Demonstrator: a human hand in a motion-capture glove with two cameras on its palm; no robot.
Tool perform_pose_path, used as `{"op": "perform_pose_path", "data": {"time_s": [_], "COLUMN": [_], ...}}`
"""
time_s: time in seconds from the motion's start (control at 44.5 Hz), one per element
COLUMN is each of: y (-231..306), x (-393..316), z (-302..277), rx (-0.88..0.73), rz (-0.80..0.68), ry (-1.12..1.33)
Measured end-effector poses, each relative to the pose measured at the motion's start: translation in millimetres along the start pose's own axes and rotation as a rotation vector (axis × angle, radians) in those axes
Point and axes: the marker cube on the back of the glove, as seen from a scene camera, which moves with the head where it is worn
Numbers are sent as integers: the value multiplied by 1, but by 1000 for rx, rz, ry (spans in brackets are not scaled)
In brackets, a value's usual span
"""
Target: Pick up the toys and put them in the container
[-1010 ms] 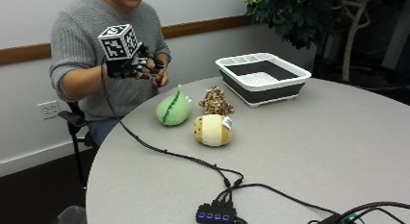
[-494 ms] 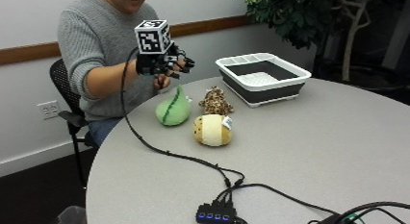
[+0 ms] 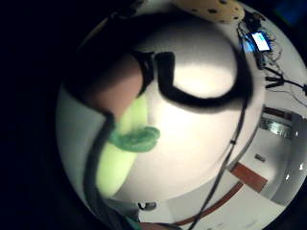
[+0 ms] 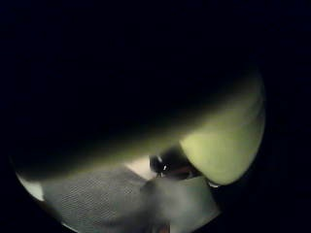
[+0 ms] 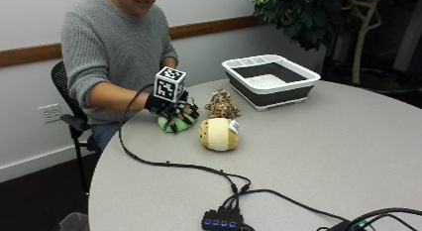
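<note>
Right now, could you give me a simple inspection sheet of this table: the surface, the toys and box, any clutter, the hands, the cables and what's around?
Surface: round grey table.
Job's things: green toy under the gloved hand; yellow toy and spotted brown toy beside it on the table; white and dark container farther back, no toys in it.
Clutter: nothing seen.
Hands: right hand rests on the green toy, fingers curled over it; other hand hidden.
Cables: black cable runs from the glove to a small hub at the near edge.
Surroundings: person on a chair, leafy plant, wall socket.
</note>
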Motion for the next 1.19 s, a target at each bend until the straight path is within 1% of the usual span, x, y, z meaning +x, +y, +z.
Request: {"op": "perform_pose_path", "data": {"time_s": [0.157, 0.202, 0.314, 0.382, 0.472, 0.584, 0.674, 0.763, 0.876, 1.01, 1.145, 1.19], "y": [-1, -2, -6, -9, -9, -1, 1, -3, -11, -38, -107, -129], "x": [0, 0, -1, 2, -2, -13, -19, -23, -34, -76, -165, -187], "z": [0, -1, -7, -18, -54, -130, -180, -208, -217, -226, -242, -245], "rx": [42, 90, 270, 305, 331, 431, 505, 527, 519, 486, 471, 473], "rz": [12, 18, 32, 22, -7, -62, -108, -138, -160, -233, -323, -329], "ry": [-15, -18, -72, -110, -152, -211, -203, -192, -196, -264, -296, -250]}}
